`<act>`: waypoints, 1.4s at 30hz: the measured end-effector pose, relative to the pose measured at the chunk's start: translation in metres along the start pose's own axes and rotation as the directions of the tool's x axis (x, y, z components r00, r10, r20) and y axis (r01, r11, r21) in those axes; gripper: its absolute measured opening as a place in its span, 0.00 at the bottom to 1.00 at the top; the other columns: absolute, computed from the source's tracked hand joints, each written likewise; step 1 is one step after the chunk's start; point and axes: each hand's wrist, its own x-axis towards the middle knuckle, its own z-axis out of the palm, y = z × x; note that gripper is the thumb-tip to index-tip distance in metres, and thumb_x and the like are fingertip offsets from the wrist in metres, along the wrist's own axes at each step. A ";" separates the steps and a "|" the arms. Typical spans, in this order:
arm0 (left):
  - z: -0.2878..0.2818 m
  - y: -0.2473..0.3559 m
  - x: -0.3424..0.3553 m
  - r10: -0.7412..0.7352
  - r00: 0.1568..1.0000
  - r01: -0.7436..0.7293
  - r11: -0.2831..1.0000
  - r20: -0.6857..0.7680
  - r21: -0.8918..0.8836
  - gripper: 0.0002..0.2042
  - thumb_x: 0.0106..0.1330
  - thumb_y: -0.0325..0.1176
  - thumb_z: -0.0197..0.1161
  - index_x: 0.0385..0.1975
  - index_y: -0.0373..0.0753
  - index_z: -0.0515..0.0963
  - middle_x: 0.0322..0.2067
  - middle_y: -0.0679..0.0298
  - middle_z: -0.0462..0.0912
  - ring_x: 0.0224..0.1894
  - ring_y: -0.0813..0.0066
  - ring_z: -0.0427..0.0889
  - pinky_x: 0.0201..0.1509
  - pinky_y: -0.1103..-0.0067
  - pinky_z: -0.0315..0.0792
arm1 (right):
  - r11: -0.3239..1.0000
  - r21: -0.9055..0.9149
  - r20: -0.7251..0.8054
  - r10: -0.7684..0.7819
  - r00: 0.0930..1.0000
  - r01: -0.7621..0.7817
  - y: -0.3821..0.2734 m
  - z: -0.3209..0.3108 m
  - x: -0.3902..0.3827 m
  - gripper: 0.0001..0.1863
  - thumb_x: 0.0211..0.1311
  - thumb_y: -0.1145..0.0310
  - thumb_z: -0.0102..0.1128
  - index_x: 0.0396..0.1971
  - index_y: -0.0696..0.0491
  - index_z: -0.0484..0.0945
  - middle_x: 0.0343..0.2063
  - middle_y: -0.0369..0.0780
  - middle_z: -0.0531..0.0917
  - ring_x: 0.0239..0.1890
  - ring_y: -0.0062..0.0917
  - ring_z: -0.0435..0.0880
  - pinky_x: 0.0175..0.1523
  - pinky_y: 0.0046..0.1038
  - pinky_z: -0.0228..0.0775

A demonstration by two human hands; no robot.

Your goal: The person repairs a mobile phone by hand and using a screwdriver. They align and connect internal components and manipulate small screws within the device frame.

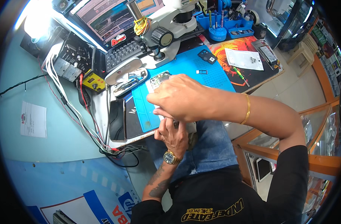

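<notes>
An opened phone [160, 80] is held at the blue mat's [219, 80] near edge, mostly hidden. Right hand [179, 98] is curled over it; left hand [173, 132] is pinched underneath. Judged light, rigid, fragile; best gripped by the frame edges.

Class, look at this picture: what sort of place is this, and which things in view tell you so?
Most likely a small phone or electronics repair bench. A white stereo microscope stands over a blue rubber work mat, an opened device with its circuit board bare lies on the mat, and a blue plastic tool stand sits behind.
</notes>
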 end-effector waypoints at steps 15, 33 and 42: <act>-0.023 -0.015 0.001 0.069 0.995 -0.057 0.985 0.070 -0.165 0.26 0.56 0.36 0.76 0.58 0.45 0.82 0.59 0.62 0.81 0.61 0.62 0.78 0.61 0.59 0.56 | 0.997 0.025 -0.092 -0.071 0.993 0.073 0.003 0.000 0.002 0.10 0.59 0.68 0.69 0.36 0.57 0.79 0.31 0.47 0.85 0.38 0.46 0.89 0.41 0.45 0.81; -0.049 -0.031 0.023 -0.128 0.991 0.124 0.858 0.027 -0.498 0.27 0.59 0.28 0.76 0.61 0.40 0.80 0.58 0.56 0.85 0.59 0.58 0.83 0.64 0.61 0.64 | 0.997 0.074 -0.078 0.003 0.997 0.003 0.022 -0.021 -0.011 0.10 0.65 0.67 0.70 0.42 0.56 0.85 0.25 0.47 0.87 0.29 0.42 0.87 0.34 0.40 0.76; -0.075 -0.045 0.082 -0.386 0.898 0.354 0.353 0.210 -0.866 0.12 0.67 0.23 0.73 0.49 0.32 0.88 0.43 0.56 0.92 0.47 0.68 0.89 0.54 0.75 0.80 | 0.567 0.787 -0.092 0.500 0.861 -0.245 0.028 -0.024 -0.044 0.11 0.77 0.66 0.66 0.49 0.57 0.88 0.23 0.32 0.83 0.22 0.10 0.75 0.25 0.17 0.63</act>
